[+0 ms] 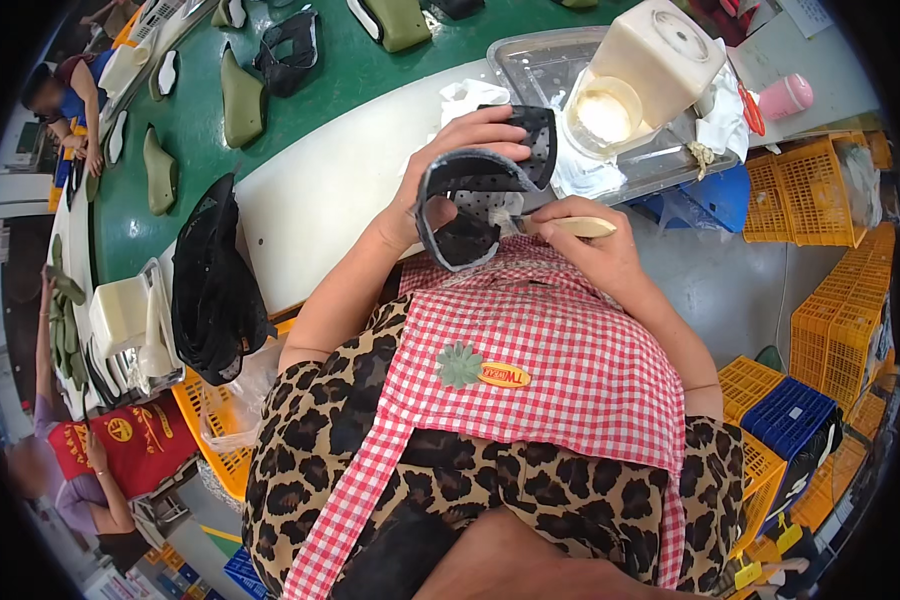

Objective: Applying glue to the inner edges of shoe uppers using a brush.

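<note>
place: shoe-making workshop | green worktop [340,82] | foot-shaped olive lasts [242,105] | stacked yellow crates [835,320] | red-aproned co-worker [120,437]

The person wears a tan blouse [515,490] with a leopard print of black rosettes and brown centres, its sleeves [305,405] ending near the elbows and leaving both forearms [340,275], left hand [438,168] and right hand [595,245] bare. Over it lies a red-and-white gingham apron [570,350] with matching shoulder straps [348,510]. Toward the bib's left edge sits a grey-green flower-shaped patch [458,366], just beside an oval yellow-and-red badge [505,375] bearing lettering.
</note>
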`<move>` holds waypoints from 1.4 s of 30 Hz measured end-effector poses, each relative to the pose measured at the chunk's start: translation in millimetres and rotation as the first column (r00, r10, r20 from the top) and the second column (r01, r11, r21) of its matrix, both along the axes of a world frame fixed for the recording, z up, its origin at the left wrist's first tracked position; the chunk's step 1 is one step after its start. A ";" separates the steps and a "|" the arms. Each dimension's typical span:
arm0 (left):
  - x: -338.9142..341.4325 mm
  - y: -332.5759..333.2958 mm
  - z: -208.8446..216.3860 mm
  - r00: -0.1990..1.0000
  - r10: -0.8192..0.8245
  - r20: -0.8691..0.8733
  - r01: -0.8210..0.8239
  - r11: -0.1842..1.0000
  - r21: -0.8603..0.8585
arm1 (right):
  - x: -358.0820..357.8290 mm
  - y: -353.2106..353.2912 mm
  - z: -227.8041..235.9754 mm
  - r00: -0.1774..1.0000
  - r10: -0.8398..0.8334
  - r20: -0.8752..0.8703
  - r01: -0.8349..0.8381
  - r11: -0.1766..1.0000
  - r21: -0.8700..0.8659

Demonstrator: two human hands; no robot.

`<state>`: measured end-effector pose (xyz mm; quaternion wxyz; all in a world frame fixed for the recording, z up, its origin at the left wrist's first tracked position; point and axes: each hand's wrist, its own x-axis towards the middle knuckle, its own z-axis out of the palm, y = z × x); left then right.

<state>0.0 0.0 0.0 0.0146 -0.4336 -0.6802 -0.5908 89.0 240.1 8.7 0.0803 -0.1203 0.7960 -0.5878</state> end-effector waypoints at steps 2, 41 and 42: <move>-0.6 -0.6 2.6 0.988 0.087 -0.128 -0.088 0.996 -0.001 | 1.2 0.0 3.0 0.997 0.021 0.079 -0.011 0.993 -0.119; -13.5 -67.8 30.3 0.879 -0.055 0.474 0.141 0.979 -0.147 | -55.4 -21.0 103.7 0.380 0.086 -0.921 0.136 0.980 0.148; -14.6 -67.5 28.0 0.860 -0.048 0.508 0.137 0.981 -0.139 | -58.1 -24.4 111.3 0.272 0.198 -0.942 0.172 0.953 0.250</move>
